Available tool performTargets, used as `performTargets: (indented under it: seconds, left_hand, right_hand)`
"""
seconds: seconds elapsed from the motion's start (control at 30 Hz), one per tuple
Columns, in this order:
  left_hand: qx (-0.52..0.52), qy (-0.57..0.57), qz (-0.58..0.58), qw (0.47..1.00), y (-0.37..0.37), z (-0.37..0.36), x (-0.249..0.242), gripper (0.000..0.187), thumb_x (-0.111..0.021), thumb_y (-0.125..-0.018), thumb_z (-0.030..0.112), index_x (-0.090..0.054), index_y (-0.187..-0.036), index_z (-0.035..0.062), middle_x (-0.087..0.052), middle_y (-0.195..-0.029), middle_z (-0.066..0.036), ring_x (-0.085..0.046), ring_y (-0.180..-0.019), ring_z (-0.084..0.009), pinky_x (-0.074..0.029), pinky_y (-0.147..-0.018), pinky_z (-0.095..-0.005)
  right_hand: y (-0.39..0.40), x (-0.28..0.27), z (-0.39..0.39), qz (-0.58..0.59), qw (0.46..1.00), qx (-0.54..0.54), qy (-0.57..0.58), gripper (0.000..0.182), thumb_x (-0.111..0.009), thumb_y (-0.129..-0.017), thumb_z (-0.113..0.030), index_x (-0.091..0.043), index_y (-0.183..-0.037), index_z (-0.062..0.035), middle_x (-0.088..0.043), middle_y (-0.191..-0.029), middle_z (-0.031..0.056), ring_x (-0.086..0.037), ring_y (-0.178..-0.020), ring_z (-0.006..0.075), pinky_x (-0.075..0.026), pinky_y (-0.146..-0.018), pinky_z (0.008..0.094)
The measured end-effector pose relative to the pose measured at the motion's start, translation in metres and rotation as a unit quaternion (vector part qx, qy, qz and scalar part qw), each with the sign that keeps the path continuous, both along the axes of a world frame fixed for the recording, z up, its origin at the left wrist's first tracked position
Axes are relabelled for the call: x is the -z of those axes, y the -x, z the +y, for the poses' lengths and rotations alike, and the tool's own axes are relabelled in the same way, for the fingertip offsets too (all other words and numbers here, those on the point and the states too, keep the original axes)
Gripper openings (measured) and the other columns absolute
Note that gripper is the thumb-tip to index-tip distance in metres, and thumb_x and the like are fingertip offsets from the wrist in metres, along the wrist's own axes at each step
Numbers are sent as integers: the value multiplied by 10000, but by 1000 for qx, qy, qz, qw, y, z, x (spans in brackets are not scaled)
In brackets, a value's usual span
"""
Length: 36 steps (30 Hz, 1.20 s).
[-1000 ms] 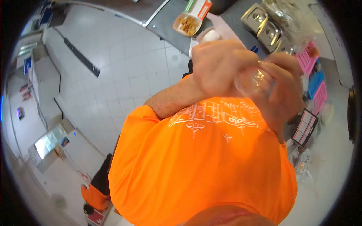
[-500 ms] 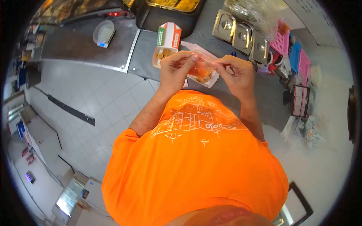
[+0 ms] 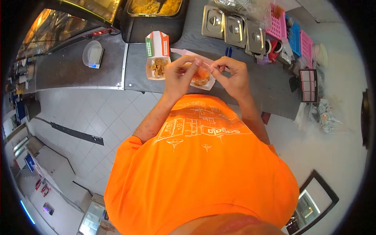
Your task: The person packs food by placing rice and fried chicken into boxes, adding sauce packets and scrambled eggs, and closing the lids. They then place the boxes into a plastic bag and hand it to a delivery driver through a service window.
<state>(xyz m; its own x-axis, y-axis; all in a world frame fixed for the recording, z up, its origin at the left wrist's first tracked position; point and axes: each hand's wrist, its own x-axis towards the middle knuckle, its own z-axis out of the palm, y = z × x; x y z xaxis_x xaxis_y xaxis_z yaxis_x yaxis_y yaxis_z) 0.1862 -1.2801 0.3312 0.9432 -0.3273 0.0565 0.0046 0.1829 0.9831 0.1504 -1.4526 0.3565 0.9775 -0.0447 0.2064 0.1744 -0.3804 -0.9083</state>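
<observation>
A small clear plastic bag of orange-red sauce (image 3: 203, 72) hangs between my two hands. My left hand (image 3: 180, 76) pinches its top edge from one side, thumb against fingers. On the other side my right hand (image 3: 234, 76) grips the same edge between thumb and forefinger. Directly below the bag stands an open paper food box (image 3: 210, 84) with browned food pieces (image 3: 201, 82) in it, partly hidden by the bag and hands. Left of my left hand is a second open box (image 3: 158, 44), its raised flap red, white and green, holding fried-looking pieces (image 3: 158, 67).
Lidded steel containers (image 3: 235, 30) stand at the back right, beside pink (image 3: 276, 24) and blue baskets (image 3: 294, 40). Two blue pens (image 3: 228, 52) lie behind my right hand. A scale (image 3: 93, 55) sits left, and a tray of yellow food (image 3: 154, 15) is at the back.
The view has shifted, so the counter things appear farther left and more of the left box's food shows. Both hands keep their pinch on the sauce bag above the box.
</observation>
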Motion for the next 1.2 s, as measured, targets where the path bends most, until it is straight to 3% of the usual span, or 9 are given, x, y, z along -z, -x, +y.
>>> performTargets:
  seconds: [0.07,0.43,0.53,0.6,0.63,0.7,0.87,0.97,1.2]
  left_hand:
    - [2,-82,-84,993,5,-5,20,145,-594,-896,84,-622,-960,-43,-672,-812,-84,-625,-664,-84,-468,-535,-192]
    - [-254,-53,97,961,1,-19,100,184,-554,-928,147,-620,-928,-26,-574,-727,24,-486,-561,-28,-366,-456,-182]
    - [-139,-178,136,965,2,-22,133,172,-573,-892,131,-623,-925,-31,-599,-724,-24,-550,-581,-123,-443,-523,-251]
    - [-124,-347,-76,927,7,-30,176,197,-593,-824,90,-614,-978,-31,-623,-819,-113,-600,-751,-266,-484,-720,-362]
    - [-140,-368,-76,916,7,-35,154,315,-593,-774,62,-579,-1077,-25,-600,-974,-187,-552,-962,-352,-409,-905,-430]
    - [-198,-346,-85,913,3,-38,139,344,-595,-782,64,-558,-1113,-20,-585,-1027,-180,-536,-999,-339,-398,-918,-420]
    - [-314,-344,-86,880,14,-27,107,353,-628,-797,74,-545,-1133,5,-569,-1066,-136,-529,-988,-281,-418,-847,-364]
    - [-347,-375,-9,860,36,-6,113,331,-637,-797,74,-556,-1114,25,-571,-1052,-112,-531,-966,-248,-431,-777,-339]
    - [-443,-342,107,821,74,33,132,265,-638,-830,120,-580,-1075,38,-580,-1038,-65,-533,-940,-179,-434,-722,-312]
  right_hand:
    - [-2,8,2,46,998,-21,-30,102,-678,-754,-45,-670,-844,2,-652,-712,58,-550,-610,105,-446,-584,254]
    - [-5,62,-54,128,991,-30,38,136,-630,-818,-117,-663,-857,8,-664,-762,143,-623,-605,221,-469,-571,305]
    - [-60,52,-112,105,989,49,93,153,-606,-838,-135,-654,-879,5,-662,-792,148,-634,-674,245,-479,-622,329]
    - [-128,22,-144,-104,973,130,162,166,-578,-856,-144,-639,-916,-2,-652,-846,164,-634,-766,276,-480,-679,354]
    - [-164,12,-160,-93,964,171,184,185,-545,-867,-151,-626,-934,2,-643,-907,187,-624,-837,323,-481,-714,377]
    - [-249,17,-200,-209,932,157,249,200,-532,-858,-151,-631,-950,-3,-644,-943,198,-614,-891,363,-488,-752,404]
    - [-401,100,-260,122,883,74,448,229,-575,-805,-177,-660,-963,-35,-648,-986,204,-613,-957,374,-485,-844,435]
    - [-397,127,-260,155,841,171,490,320,-619,-786,-217,-627,-1088,-112,-636,-1074,177,-608,-1001,345,-466,-870,447]
    - [-397,123,-298,54,896,164,408,351,-653,-802,-325,-612,-1053,-83,-656,-973,181,-633,-944,325,-486,-804,415]
